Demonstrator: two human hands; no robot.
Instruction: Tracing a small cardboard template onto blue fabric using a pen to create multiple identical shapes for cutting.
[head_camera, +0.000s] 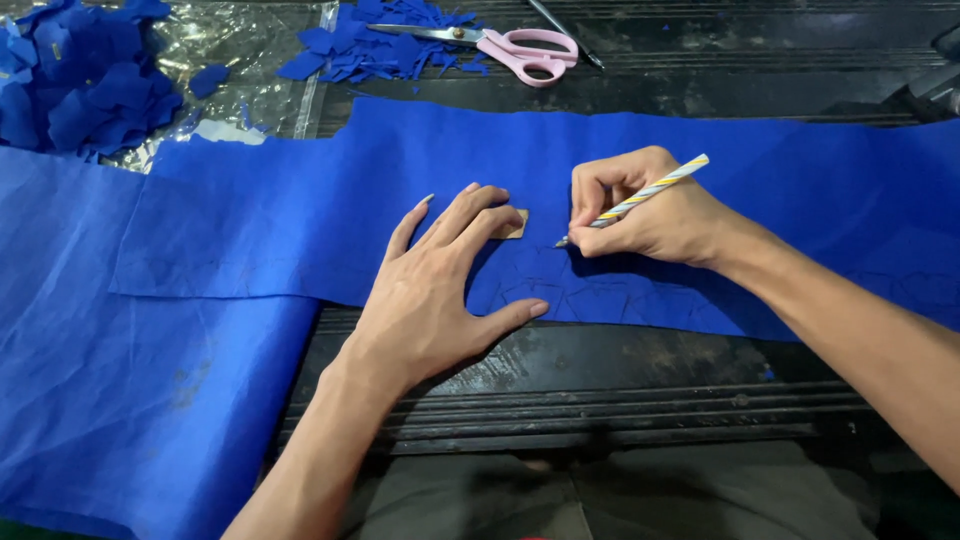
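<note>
A long strip of blue fabric lies across the dark worktable. My left hand rests flat on it, fingers spread, with the fingertips pressing a small tan cardboard template onto the cloth. My right hand grips a striped pencil, whose tip touches the fabric just right of the template. Faint traced outlines show on the fabric below the template.
Pink-handled scissors lie at the back among blue fabric scraps. A pile of cut blue pieces sits on clear plastic at the back left. A second blue fabric sheet hangs over the table's front left edge.
</note>
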